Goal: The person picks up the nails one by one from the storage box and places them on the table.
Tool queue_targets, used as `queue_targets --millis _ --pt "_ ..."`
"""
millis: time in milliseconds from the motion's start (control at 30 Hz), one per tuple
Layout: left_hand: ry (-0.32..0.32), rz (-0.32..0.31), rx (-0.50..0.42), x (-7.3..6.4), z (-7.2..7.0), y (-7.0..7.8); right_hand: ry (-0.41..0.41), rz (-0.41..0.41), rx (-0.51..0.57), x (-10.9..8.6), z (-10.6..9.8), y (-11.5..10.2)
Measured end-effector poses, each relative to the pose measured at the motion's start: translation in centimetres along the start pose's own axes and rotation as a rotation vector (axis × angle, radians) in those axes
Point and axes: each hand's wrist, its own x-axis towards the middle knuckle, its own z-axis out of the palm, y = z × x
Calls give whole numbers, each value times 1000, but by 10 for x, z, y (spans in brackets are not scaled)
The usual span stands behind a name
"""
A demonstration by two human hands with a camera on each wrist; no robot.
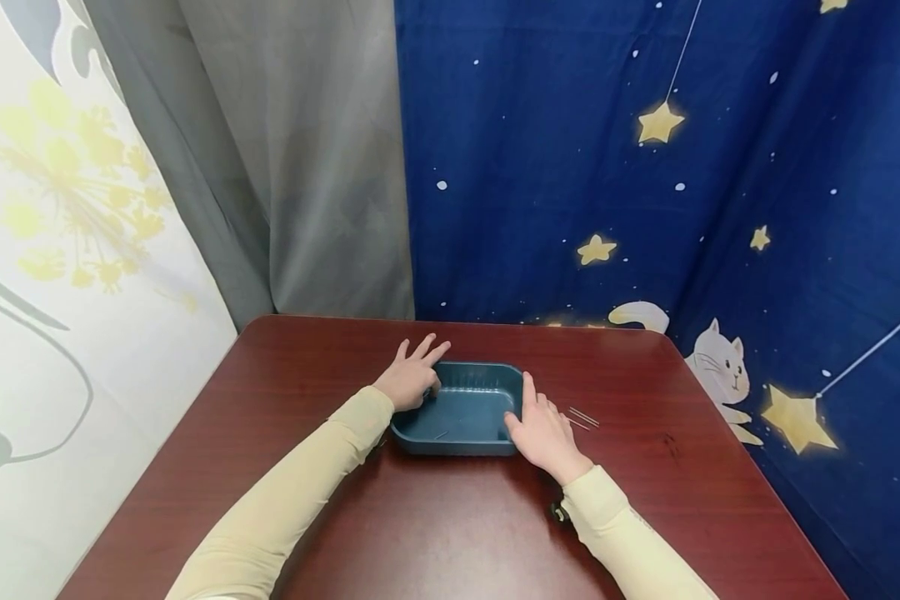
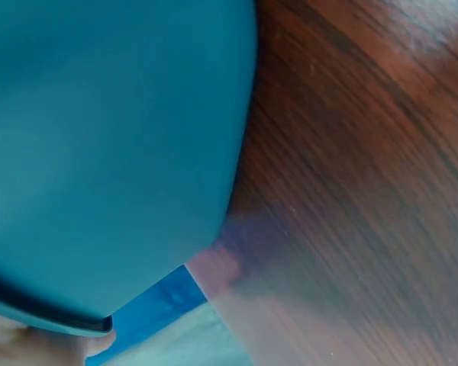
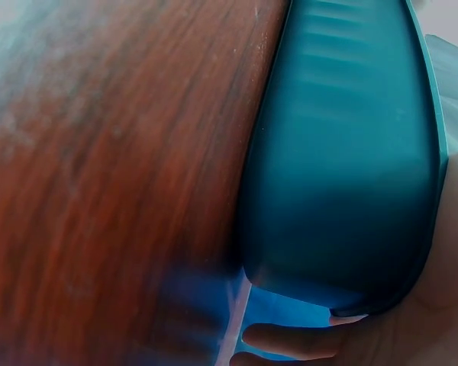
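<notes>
A dark teal rectangular plastic basin [image 1: 468,448] sits on the table, a small thin stick [image 1: 441,435] lying on its floor near the front left. At its left rim is my left hand [image 1: 407,382], several fingers spread upward and the lower digits bent down inside the basin; whether they pinch anything I cannot tell. My right hand [image 1: 546,429] holds the right rim, thumb on the inner side, other fingers along the outside. The basin's outer wall [image 2: 114,160] fills much of the left wrist view. In the right wrist view, fingers [image 3: 290,341] show beyond the basin wall [image 3: 340,168].
Several thin, light sticks [image 1: 583,417] lie on the table just right of the basin. The reddish-brown wooden table [image 1: 450,525] reaches back to a grey curtain [image 1: 330,167] and a blue star-patterned curtain [image 1: 525,167]. A pale flower-patterned curtain [image 1: 82,333] hangs at the left.
</notes>
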Motion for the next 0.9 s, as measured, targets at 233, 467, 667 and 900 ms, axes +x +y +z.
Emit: queue_targets --millis 233,467,667,900 --pt "-15 -74 97 2 1 -2 14 -8 -5 0 -1 -2" --pt "-52 -98 157 3 1 -2 8 -8 -13 0 0 -2" --pt "-82 -87 137 3 0 1 20 -13 -6 2 1 0" --pt "-69 -65 57 -1 -13 10 5 -12 1 2 0 1"
